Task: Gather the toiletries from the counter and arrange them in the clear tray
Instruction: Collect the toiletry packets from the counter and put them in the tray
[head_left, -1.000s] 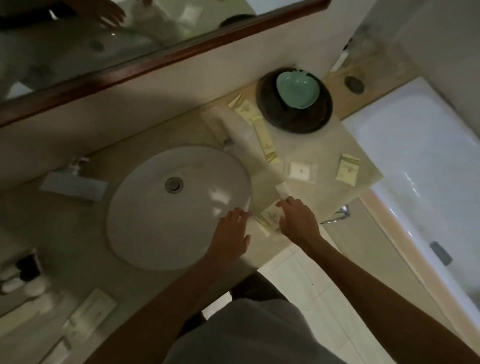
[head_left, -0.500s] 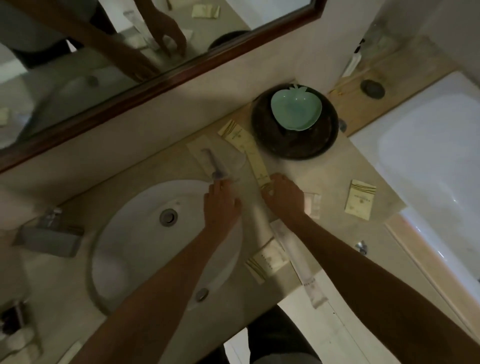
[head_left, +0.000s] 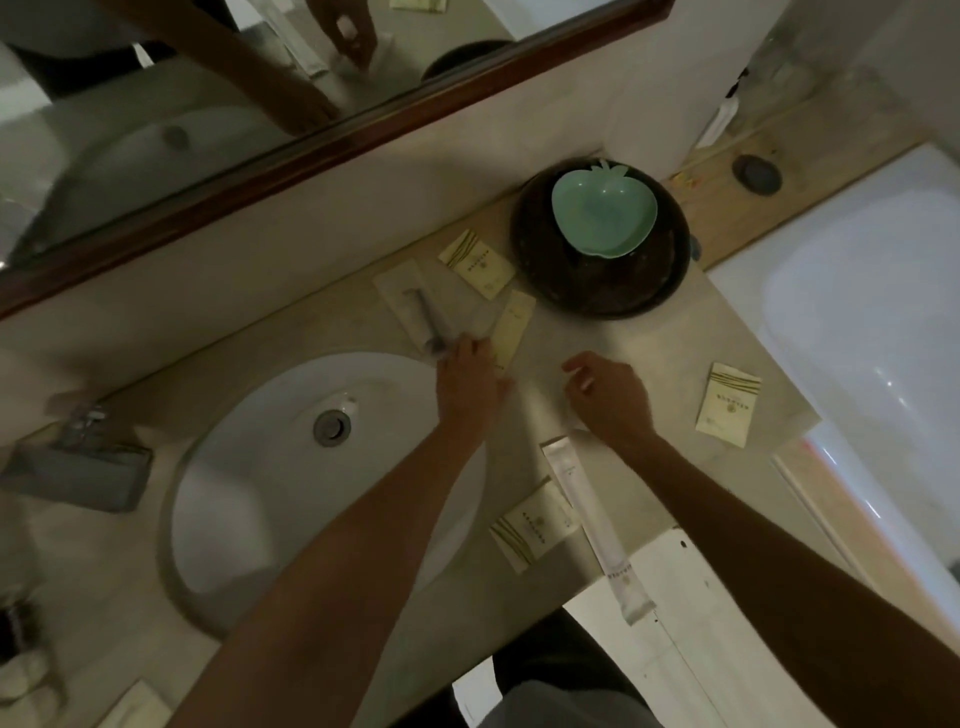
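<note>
We see left hand (head_left: 470, 382) fingers on the long cream sachet (head_left: 511, 330) beside the clear tray (head_left: 415, 306), at 11 o'clock on the desk (head_left: 644, 353); grip unclear. Right hand (head_left: 608, 397) curled, whether holding anything we can't tell. White tube sachet (head_left: 597, 525) overhangs desk edge at 6 o'clock; one cream packet (head_left: 727, 402) at 3 o'clock.

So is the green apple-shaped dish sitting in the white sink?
No, the green apple-shaped dish rests on the dark round bowl beside the mirror wall, apart from the sink.
</note>
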